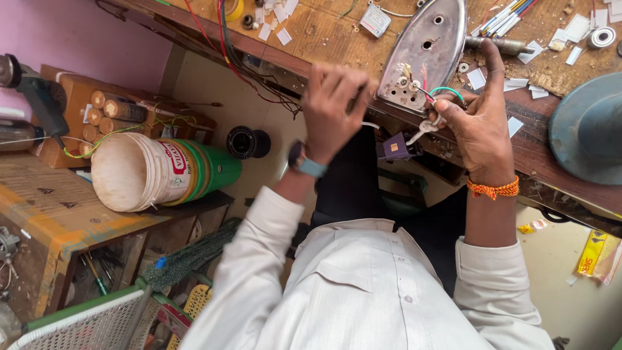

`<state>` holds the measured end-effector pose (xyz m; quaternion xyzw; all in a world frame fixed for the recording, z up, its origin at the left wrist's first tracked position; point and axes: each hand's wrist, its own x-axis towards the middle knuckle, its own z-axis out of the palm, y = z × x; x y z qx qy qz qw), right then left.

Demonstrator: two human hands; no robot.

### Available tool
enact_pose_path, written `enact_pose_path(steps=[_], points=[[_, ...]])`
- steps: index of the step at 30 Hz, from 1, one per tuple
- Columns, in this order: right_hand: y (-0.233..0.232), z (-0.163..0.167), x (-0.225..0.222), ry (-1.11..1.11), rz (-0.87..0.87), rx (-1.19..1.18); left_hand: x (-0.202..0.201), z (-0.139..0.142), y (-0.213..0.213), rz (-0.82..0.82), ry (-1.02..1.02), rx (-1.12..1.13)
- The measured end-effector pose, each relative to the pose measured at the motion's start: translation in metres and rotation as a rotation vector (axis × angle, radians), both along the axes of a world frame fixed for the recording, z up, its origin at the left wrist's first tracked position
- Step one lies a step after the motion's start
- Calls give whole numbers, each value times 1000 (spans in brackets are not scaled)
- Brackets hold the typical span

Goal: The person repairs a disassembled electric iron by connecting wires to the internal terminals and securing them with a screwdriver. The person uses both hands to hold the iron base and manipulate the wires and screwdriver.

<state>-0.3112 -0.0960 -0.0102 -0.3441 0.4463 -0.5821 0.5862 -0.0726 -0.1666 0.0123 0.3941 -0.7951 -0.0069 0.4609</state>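
Note:
A metal iron soleplate (431, 48) lies at the near edge of the wooden workbench (324, 35), with red, green and white wires (437, 94) at its blunt end. My left hand (334, 110) is closed around a thin dark tool whose tip points at the terminals on the soleplate. My right hand (479, 120) steadies the soleplate's end and pinches the wires, with a small purple part (395, 148) hanging just below it. The left wrist carries a watch with a blue strap, the right an orange thread band.
Paper scraps, pens (508, 16), a bearing (601, 37) and cables litter the bench. A grey-blue round housing (586, 126) sits at the right. To the left stand a white and green bucket (162, 172), a cardboard box (58, 207) and a drill (29, 87).

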Motion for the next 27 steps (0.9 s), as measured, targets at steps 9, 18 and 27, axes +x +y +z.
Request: enact_pose_path(steps=[9,18,27], points=[[3,11,5,23,19,19,-42,-18,17,-74,-28,136],[7,14,13,144,-2,-5,-46,-30,11,-12,-226,6],[8,10,19,265,-18,-33,4,-16,40,28,91,490]])
